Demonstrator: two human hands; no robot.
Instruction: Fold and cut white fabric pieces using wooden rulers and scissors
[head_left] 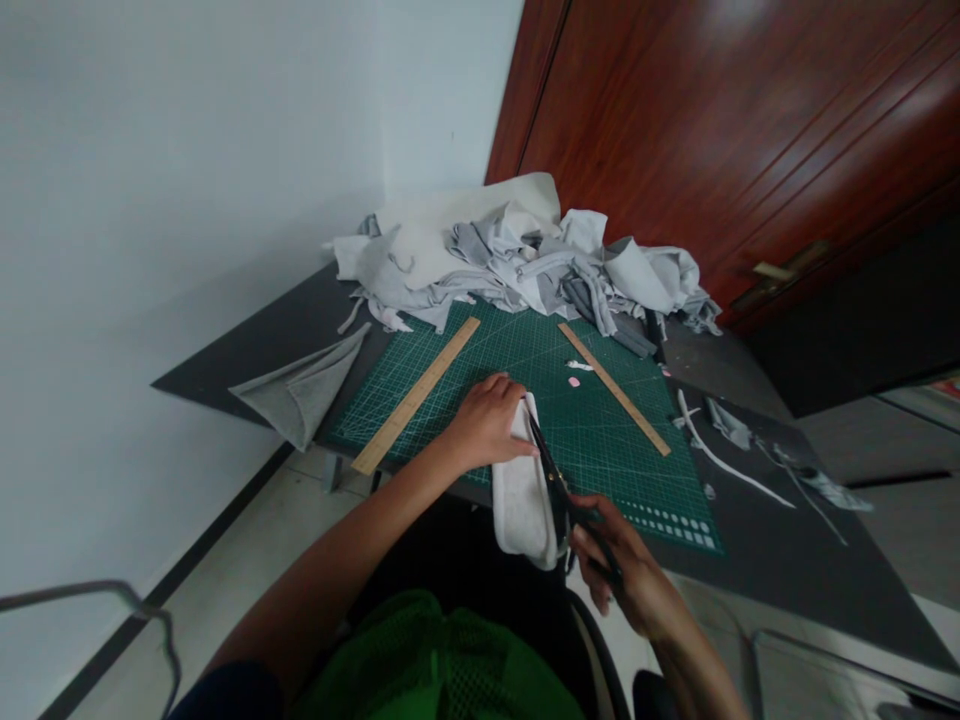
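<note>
"Two grips, then?"
"Yes: the left hand (489, 420) pinches a white fabric piece (520, 505) over the near edge of the green cutting mat (619, 465)."
"And the right hand (624, 560)?"
"Fingers wrapped around black scissors (555, 484), blades along the fabric's right side."

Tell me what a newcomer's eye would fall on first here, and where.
Probably the glossy red-brown door filling the upper right, then the heap of grey and white fabric along the far side of the green mat. Just below centre, the left grip holds a pale fabric piece, while the right grip holds black scissors at its right edge.
</note>
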